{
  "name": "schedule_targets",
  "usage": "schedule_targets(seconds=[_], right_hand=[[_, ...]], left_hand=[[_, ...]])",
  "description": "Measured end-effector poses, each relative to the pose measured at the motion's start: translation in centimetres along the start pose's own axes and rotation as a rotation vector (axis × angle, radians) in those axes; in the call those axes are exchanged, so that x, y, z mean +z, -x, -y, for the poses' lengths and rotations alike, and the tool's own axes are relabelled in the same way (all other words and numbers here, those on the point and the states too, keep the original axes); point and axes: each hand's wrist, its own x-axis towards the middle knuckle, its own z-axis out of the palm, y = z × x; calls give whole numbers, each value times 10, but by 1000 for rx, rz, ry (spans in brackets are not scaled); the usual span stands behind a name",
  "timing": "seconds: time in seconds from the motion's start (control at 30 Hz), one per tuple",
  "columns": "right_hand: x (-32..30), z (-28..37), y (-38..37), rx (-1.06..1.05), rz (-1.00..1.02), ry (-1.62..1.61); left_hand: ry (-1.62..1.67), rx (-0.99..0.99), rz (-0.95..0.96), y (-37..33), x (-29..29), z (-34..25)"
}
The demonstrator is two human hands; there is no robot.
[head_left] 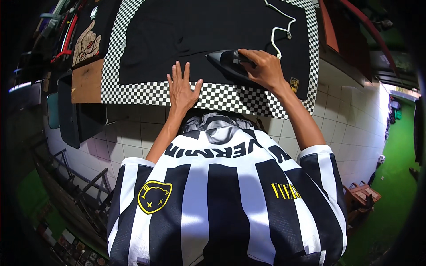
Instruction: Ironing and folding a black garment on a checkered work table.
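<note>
A black garment (177, 31) lies spread over a black-and-white checkered cloth (230, 95) on the table. My right hand (264, 70) is wrapped round the handle of a black clothes iron (224, 62), its tip pointing left. The iron rests on the garment near its front edge; its soleplate is hidden. From the iron's heel a white cord (274, 40) runs over the garment toward the far side. My left hand (182, 86) lies flat, fingers spread, across the garment's near edge and the checkered border, left of the iron. A small printed label (293, 84) shows at the garment's right corner.
Left of the cloth are a bare brown board (86, 84) and a dark fabric with a printed hand (87, 44). A black chair-like object (82, 115) stands below them. White floor tiles (128, 133) show under the table edge. A brown stool (361, 195) is at the right.
</note>
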Motion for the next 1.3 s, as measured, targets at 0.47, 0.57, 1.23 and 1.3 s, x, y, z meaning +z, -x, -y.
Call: schedule_targets(seconds=[0.47,0.57,1.23,1.3], right_hand=[[9,32,-18,45,86,-116],[14,39,-19,64,111,-127],[58,97,-35,-132,2,-53],[67,98,-44,-152,7,-29]], left_hand=[[65,30,41,25,-17,15],[13,0,60,32,-19,22],[50,-38,-82,50,-34,52],[79,-49,-96,44,-34,56]])
